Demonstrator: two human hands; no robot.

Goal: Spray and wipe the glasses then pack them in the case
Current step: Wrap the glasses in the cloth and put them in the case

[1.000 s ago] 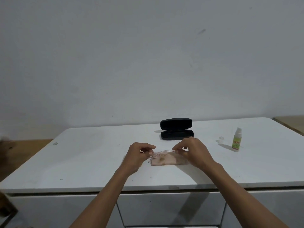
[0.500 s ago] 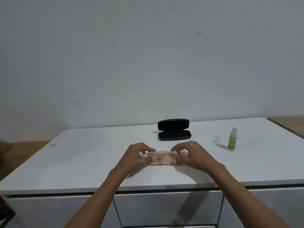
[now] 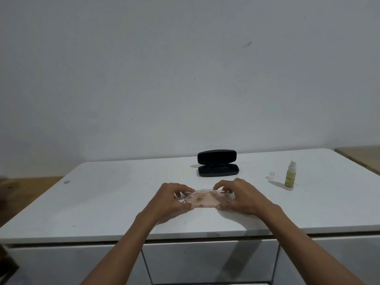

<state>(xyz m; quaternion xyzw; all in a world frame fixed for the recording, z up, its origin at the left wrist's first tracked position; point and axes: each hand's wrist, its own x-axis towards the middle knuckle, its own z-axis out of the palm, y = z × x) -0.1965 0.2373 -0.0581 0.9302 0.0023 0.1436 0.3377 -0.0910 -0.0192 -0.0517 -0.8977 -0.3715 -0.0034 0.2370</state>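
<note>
Both hands held the clear glasses over the pink cloth at the front of the tabletop.

The left hand (image 3: 172, 199) and right hand (image 3: 239, 197) each pinched one end of the glasses (image 3: 202, 192), fingers closed on the frame, with the cloth (image 3: 202, 201) lying beneath, touching or nearly so. The black case (image 3: 217, 163) stood open behind them, well apart, and the spray bottle (image 3: 290, 175) stood uncapped to the right with its cap (image 3: 272, 175) just beside it on the tabletop (image 3: 107, 194). Judging from this, fingertips on the lenses could smear them, and lifting toward the case might drag the cloth along or knock the case's upright lid shut.
</note>
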